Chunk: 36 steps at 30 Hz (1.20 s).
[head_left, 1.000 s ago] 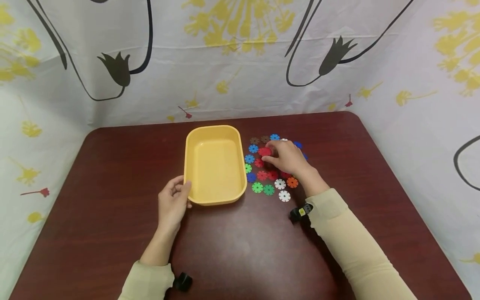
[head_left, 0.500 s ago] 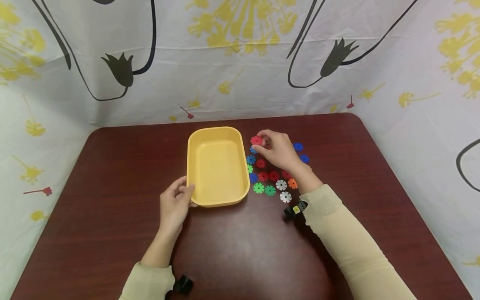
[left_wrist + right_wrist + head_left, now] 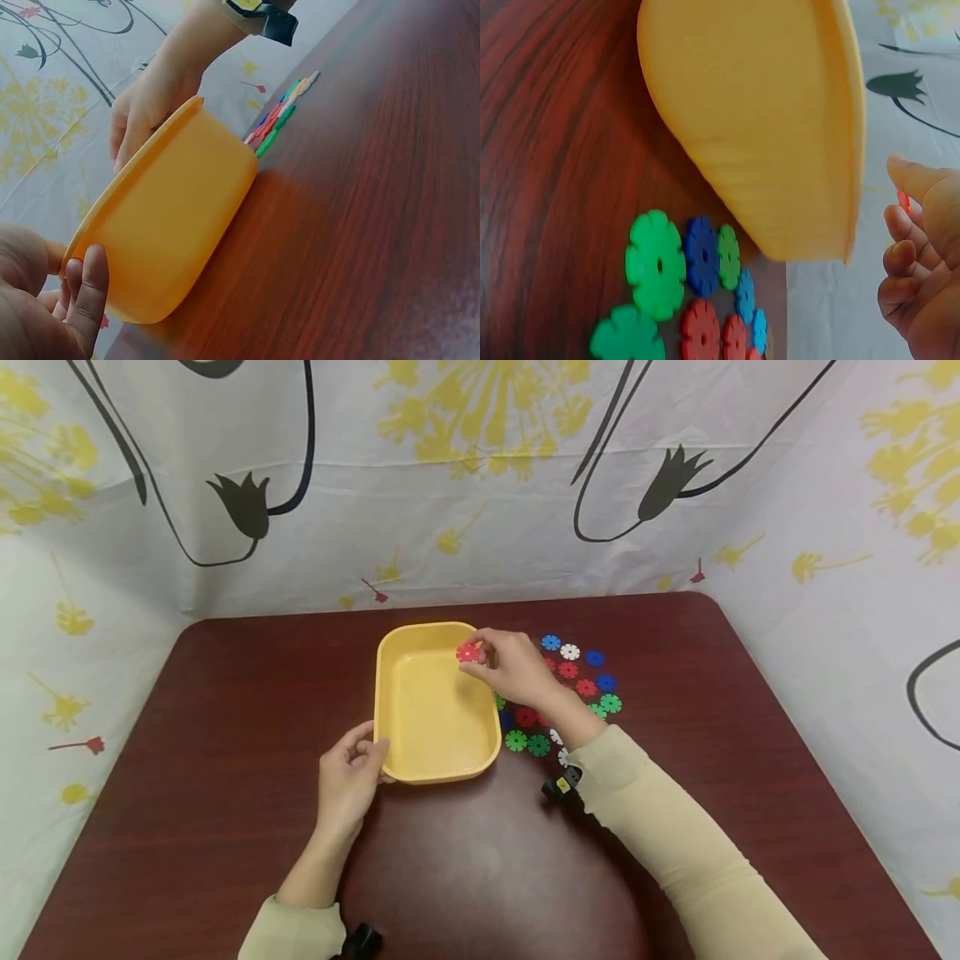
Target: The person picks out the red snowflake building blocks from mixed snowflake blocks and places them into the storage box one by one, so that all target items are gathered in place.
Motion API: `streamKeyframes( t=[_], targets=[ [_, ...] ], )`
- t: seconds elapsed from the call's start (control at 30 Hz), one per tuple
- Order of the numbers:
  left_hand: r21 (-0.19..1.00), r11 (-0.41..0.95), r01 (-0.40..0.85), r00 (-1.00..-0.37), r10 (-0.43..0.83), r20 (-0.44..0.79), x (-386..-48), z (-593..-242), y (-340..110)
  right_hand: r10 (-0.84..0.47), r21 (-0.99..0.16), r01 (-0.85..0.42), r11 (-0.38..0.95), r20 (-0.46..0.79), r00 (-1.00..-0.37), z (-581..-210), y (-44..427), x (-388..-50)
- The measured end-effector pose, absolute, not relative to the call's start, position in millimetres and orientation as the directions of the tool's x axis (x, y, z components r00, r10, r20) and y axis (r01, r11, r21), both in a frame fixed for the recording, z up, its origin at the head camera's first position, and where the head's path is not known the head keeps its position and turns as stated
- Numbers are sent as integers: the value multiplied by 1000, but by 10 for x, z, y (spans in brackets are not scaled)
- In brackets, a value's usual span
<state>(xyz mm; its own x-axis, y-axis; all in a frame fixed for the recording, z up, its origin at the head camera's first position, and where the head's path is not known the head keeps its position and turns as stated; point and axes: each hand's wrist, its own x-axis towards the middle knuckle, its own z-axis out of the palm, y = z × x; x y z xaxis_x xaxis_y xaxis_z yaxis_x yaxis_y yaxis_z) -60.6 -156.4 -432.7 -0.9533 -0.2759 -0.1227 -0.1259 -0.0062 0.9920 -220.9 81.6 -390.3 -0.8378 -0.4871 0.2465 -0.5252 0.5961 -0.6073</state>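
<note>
A yellow plastic tub [image 3: 435,727] stands on the table. At its near left corner my left hand [image 3: 347,785] grips the rim, thumb on top and fingers against the outer wall, as the left wrist view also shows. Over the far right part of the tub, my right hand [image 3: 517,670] pinches a red notched plastic disc [image 3: 467,652] between thumb and fingers. Only a sliver of that red disc [image 3: 904,201] shows in the right wrist view. The tub's floor shows no disc in the head view.
Flat notched discs in green [image 3: 538,745], blue [image 3: 595,658], red [image 3: 567,670] and white [image 3: 570,652] lie right of the tub, partly hidden by my right arm. The dark red-brown table [image 3: 262,693] meets a patterned cloth [image 3: 480,552] behind.
My right hand has lifted the red disc from among the others and carried it left, over the tub. The left hand has stayed at the tub's corner.
</note>
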Motion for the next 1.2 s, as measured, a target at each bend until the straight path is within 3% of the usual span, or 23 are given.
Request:
streamKeyframes(
  t=[0.5,1.2],
  targets=[
    [992,6,-124,-956,-269,-117,-581,-4337,-1571,-560,-609,-583,538,258,-787,-3970,572,-2233],
    [994,2,-111,-959,-263,-106,-606,-4347,-1577,-615,-626,-571,532,178,-768,-4010,231,-2370]
  ],
)
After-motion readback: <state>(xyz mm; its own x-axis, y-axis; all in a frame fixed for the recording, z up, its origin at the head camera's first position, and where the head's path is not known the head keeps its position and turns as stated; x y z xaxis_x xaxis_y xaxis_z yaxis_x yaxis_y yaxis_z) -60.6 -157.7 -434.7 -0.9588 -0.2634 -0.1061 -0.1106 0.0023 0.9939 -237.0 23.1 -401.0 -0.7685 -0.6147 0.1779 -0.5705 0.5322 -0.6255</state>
